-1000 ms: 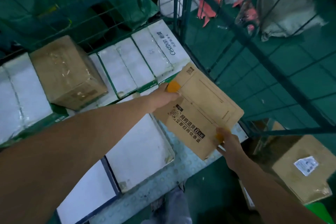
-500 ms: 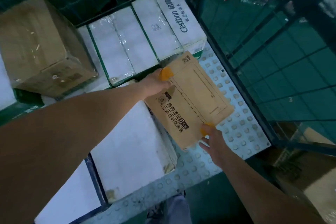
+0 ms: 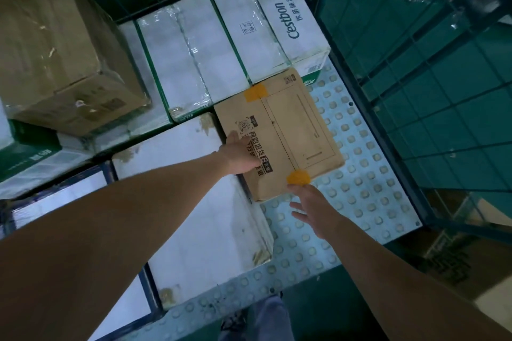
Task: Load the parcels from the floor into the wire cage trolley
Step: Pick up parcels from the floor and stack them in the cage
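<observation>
head view: flat brown cardboard parcel with orange tape [image 3: 279, 134] sits on the trolley's studded pale floor [image 3: 360, 188], against the white boxes. left hand [image 3: 239, 155] rests flat on it, fingers straight; right hand [image 3: 313, 209] spread loose at its near corner.

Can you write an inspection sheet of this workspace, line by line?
Surface: studded trolley floor, bare at the right.
Job's things: flat brown parcel with orange tape, lying on the floor beside the white box; Cestbon cartons behind; large brown carton stacked at the left.
Clutter: nothing seen.
Grippers: left hand rests flat on the parcel; right hand open, at its taped corner.
Cables: nothing seen.
Surroundings: green wire cage wall; more cartons outside it.
</observation>
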